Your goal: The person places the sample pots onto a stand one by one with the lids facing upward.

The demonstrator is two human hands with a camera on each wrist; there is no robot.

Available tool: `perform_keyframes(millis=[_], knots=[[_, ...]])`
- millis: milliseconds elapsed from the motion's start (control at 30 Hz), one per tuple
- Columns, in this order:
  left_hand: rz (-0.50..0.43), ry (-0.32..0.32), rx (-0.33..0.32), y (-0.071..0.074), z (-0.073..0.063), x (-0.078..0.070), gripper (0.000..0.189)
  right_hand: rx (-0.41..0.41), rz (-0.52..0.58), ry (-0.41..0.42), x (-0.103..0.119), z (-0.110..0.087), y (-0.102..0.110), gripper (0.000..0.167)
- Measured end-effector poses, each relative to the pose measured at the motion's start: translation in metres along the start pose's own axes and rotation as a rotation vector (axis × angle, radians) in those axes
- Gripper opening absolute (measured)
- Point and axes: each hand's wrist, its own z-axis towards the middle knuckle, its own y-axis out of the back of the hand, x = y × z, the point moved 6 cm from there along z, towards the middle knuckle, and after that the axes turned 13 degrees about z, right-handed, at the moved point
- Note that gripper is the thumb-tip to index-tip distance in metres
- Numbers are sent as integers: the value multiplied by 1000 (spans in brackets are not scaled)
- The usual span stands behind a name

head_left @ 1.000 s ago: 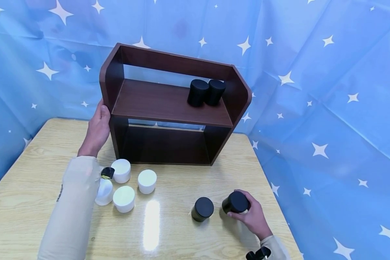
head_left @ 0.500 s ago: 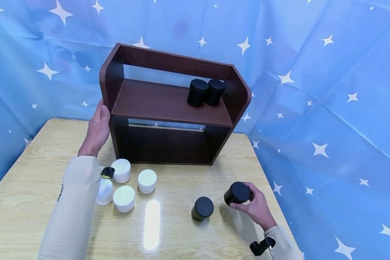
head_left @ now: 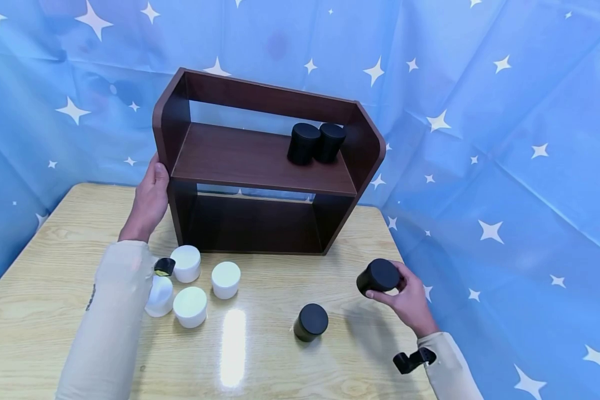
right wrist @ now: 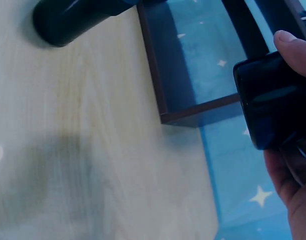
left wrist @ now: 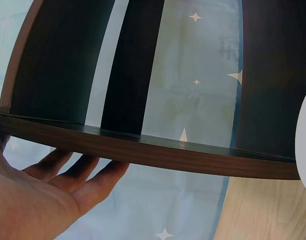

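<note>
My right hand grips a black cylindrical jar with a flat lid, thumb on its near side. It is raised over the right part of the table, its shadow below. The right wrist view shows thumb and fingers on opposite sides of this black jar. My left hand rests against the outer left side of a dark brown two-tier shelf. In the left wrist view its fingers reach along the side panel's outer face. Another black jar stands on the table left of the held one.
Two black jars stand together at the right end of the upper tier. Several white jars are on the wooden table, near the left forearm. A blue star-patterned cloth hangs behind and to the right.
My right hand has lifted the black jar off the table and carried it up, away from me and slightly right. The left hand, the shelf and the other jars stay put.
</note>
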Motion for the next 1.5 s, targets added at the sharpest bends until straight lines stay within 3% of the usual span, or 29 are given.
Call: perform_keyframes(millis=[900,1500], knots=[[-12,-14,-9,1,0,-2,58,-17,-54,58,36,30,-2,62],[-15,-11,-6,1,0,-2,58,42,-56,72,62,56,-16,64]])
